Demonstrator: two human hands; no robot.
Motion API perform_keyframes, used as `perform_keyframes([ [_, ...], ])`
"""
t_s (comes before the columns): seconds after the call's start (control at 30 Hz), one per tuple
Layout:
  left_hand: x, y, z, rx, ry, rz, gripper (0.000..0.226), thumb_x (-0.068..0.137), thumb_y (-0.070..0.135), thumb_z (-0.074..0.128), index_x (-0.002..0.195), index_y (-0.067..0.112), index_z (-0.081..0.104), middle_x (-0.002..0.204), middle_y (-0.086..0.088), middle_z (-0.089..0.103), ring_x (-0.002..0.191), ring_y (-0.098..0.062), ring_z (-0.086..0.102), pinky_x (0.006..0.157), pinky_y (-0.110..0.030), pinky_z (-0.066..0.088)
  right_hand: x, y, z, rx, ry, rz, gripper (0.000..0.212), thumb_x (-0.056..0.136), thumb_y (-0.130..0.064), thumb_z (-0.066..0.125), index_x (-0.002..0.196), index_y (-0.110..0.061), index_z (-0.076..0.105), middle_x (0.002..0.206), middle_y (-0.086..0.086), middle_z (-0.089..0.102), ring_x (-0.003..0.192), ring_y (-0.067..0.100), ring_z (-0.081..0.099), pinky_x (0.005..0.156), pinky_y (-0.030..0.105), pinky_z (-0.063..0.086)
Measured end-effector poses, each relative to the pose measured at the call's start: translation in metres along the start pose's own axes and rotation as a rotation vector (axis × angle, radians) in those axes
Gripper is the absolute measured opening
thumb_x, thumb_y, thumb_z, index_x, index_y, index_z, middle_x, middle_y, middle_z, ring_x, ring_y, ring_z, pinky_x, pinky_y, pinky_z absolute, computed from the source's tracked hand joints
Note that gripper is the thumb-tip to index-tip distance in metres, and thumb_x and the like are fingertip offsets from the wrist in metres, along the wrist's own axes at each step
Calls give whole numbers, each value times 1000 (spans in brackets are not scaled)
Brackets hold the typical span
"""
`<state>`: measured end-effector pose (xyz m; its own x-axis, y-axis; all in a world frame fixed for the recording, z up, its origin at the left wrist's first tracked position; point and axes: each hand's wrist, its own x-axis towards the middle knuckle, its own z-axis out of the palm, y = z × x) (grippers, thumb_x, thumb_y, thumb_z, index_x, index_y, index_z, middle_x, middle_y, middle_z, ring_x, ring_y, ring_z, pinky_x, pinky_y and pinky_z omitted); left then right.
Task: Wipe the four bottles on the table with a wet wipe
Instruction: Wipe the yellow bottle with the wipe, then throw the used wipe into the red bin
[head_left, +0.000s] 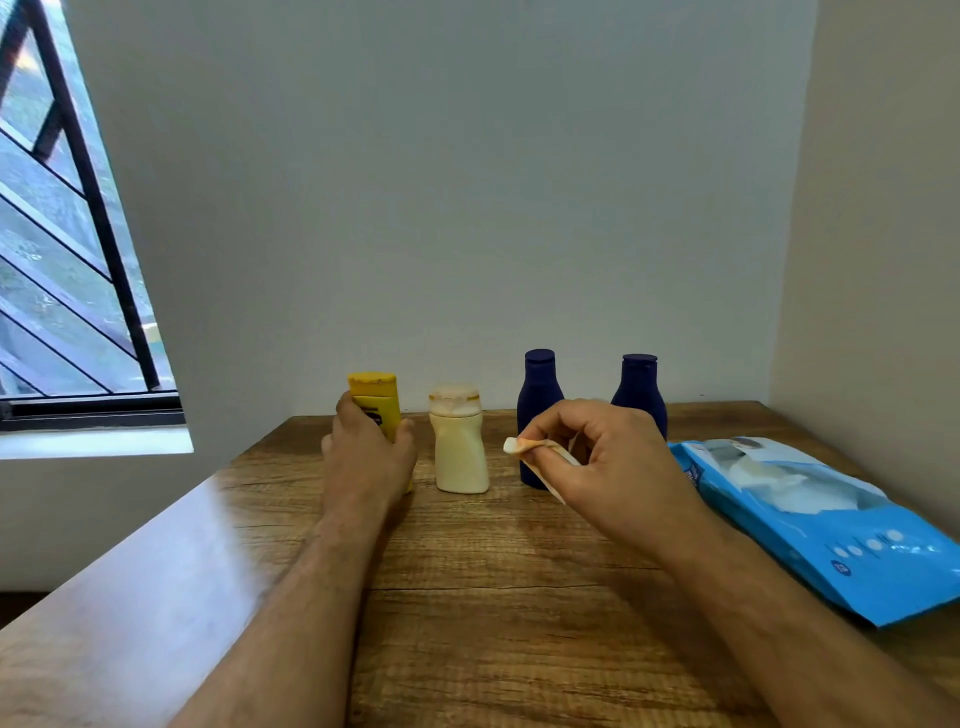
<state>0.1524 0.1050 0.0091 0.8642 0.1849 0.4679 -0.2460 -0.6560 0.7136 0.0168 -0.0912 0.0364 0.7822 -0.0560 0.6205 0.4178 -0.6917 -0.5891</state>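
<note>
Four bottles stand in a row at the far end of the wooden table (467, 597). At the left is a yellow bottle (375, 397), and my left hand (366, 457) is wrapped around its lower part. Beside it stands a cream bottle (460, 452) with a pale cap. Two dark blue bottles follow: one (537, 387) partly behind my right hand, the other (639, 392) further right. My right hand (608, 462) pinches a small folded wet wipe (524, 447) between thumb and fingers, in front of the first blue bottle.
A blue pack of wet wipes (831, 540) lies at the right of the table, its flap open with white wipe showing. A wall stands close behind the bottles and another at the right. A barred window (67, 260) is at the left.
</note>
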Motion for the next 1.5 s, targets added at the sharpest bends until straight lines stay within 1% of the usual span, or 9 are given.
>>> perform_keyframes([
  [0.17, -2, -1, -1, 17, -41, -71, 65, 86, 30, 71, 137, 8, 36, 129, -13, 51, 115, -32, 54, 96, -48, 49, 0, 0, 0, -5, 5, 14, 6, 85, -28, 73, 87, -33, 72, 80, -16, 63, 78, -5, 55, 60, 5, 43],
  [0.43, -4, -3, 0, -6, -71, -142, 74, 89, 25, 72, 146, 5, 29, 145, -16, 44, 132, -35, 47, 107, -48, 41, 1, 1, -1, -14, -1, 30, 5, 85, -31, 72, 90, -34, 72, 82, -19, 62, 82, -7, 54, 58, 6, 43],
  [0.77, -10, -9, 1, 20, -174, -237, 81, 84, 18, 77, 145, 5, 26, 142, -17, 48, 128, -36, 51, 106, -48, 42, 0, 1, -1, -1, -48, 26, 8, 87, -28, 70, 93, -31, 73, 83, -18, 64, 82, -10, 54, 61, 3, 42],
  [0.87, -11, -9, 1, 13, -191, -257, 95, 79, 15, 80, 150, 8, 18, 145, -16, 45, 130, -36, 49, 108, -49, 42, 0, 1, -1, 3, -61, 38, 8, 87, -28, 70, 94, -32, 73, 85, -17, 65, 81, -5, 57, 60, 6, 44],
  [1.07, -15, -6, -3, -18, -201, -339, 120, 77, 15, 74, 154, 11, -18, 156, -23, 32, 140, -43, 38, 115, -54, 34, 0, 1, -1, -17, -78, 28, 9, 87, -29, 70, 94, -33, 72, 86, -19, 65, 84, -4, 58, 61, 9, 46],
  [1.23, -32, 3, -21, -131, -218, -450, 109, 76, 23, 64, 153, 7, -12, 148, -24, 42, 127, -42, 48, 109, -53, 40, -2, -4, 0, -13, -108, 14, 13, 87, -30, 70, 99, -34, 70, 83, -21, 64, 81, -10, 57, 59, 6, 44],
  [1.33, -55, 7, -52, -79, -296, -366, 87, 84, 23, 63, 153, 5, 13, 153, -18, 37, 124, -38, 49, 105, -49, 43, -3, -10, 0, -6, -112, -1, 13, 85, -33, 70, 97, -37, 69, 81, -20, 65, 82, -10, 58, 62, 11, 48],
  [1.4, -77, 0, -81, -26, -298, -233, 85, 86, 20, 62, 156, 12, 16, 162, -10, 26, 140, -32, 38, 113, -46, 37, -3, -20, 1, 3, -113, -20, 11, 84, -32, 71, 94, -36, 70, 82, -19, 67, 80, -7, 61, 65, 15, 51],
  [1.5, -110, -20, -135, 41, -161, -32, 80, 88, 11, 58, 157, 17, 18, 162, -1, 30, 143, -22, 36, 116, -33, 28, -2, -52, 9, 14, -107, -129, 9, 83, -29, 72, 89, -36, 71, 81, -18, 68, 74, -1, 63, 62, 14, 51],
])
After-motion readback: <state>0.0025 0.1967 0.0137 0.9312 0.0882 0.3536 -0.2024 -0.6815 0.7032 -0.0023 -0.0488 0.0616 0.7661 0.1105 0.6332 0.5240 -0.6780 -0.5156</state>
